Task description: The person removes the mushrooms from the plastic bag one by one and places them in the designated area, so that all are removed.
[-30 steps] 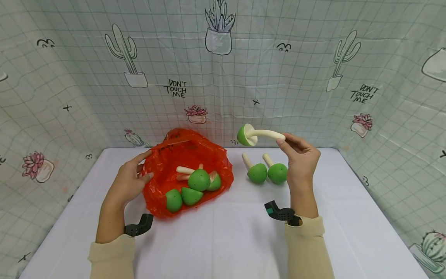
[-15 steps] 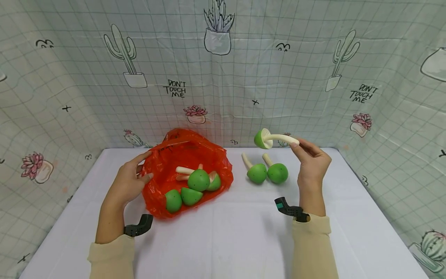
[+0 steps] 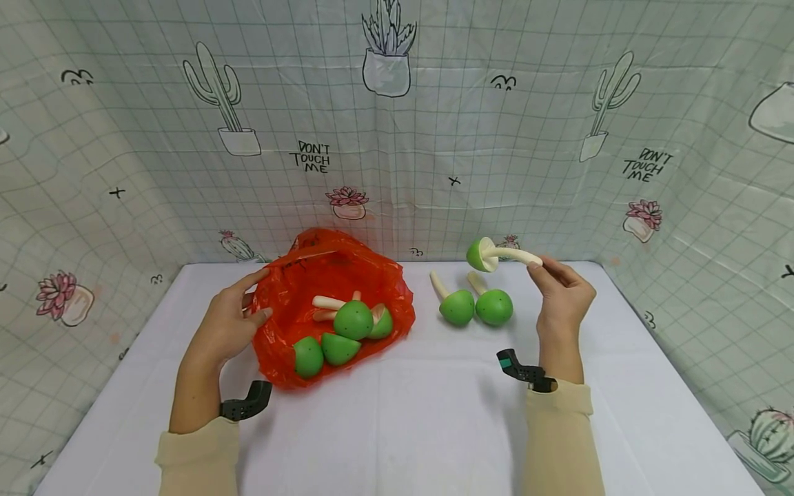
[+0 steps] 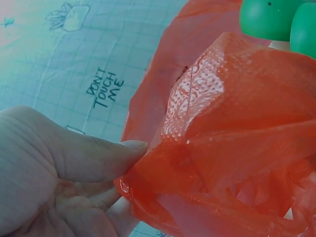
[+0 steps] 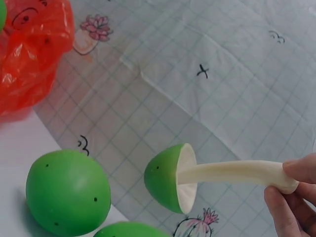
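Observation:
My right hand (image 3: 563,296) pinches the stem end of a toy mushroom (image 3: 482,255) with a green cap and a cream stem. It hangs sideways above the table, cap to the left, as the right wrist view also shows. Below it lie two more green mushrooms (image 3: 457,308), stems pointing away. At the left, my left hand (image 3: 232,317) holds the edge of a red plastic bag (image 3: 335,275) between thumb and fingers. Several green mushrooms (image 3: 353,320) rest in the bag's wide mouth. In the left wrist view the thumb (image 4: 98,158) presses the crinkled plastic (image 4: 197,103).
A white cloth covers the table (image 3: 384,427). Behind and at both sides stands a curtain (image 3: 397,151) with a grid and cactus drawings. A black wrist camera (image 3: 527,372) sits on the right arm, another (image 3: 248,403) on the left.
My right hand has moved to the right and slightly down, carrying the mushroom away from the bag. The left hand, the bag and the mushrooms in it have stayed in place.

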`<action>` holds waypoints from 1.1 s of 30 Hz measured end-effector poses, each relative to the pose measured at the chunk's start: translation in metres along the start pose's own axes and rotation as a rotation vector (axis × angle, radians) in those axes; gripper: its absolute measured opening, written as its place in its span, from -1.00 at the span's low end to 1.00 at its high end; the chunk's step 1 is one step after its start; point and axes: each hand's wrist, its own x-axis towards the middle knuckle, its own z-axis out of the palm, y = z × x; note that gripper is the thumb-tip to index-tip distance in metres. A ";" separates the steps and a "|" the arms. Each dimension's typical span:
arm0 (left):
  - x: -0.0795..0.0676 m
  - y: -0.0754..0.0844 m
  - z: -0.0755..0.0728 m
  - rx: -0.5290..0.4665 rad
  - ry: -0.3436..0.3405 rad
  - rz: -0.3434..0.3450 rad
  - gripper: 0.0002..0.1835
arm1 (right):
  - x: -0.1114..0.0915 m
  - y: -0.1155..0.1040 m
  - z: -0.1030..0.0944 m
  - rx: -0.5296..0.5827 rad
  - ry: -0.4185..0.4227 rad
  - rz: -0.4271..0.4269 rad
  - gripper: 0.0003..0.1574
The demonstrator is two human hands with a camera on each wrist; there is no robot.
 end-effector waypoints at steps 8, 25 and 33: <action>-0.001 0.001 0.000 -0.002 -0.001 0.000 -0.21 | 0.006 0.009 -0.013 -0.025 0.049 0.055 -0.69; 0.000 0.000 0.000 -0.021 -0.007 -0.019 -0.21 | 0.014 0.022 -0.030 -0.030 0.099 0.161 -0.66; 0.001 -0.003 -0.002 -0.043 -0.009 -0.031 -0.20 | 0.019 0.024 -0.040 -0.033 0.139 0.204 -0.72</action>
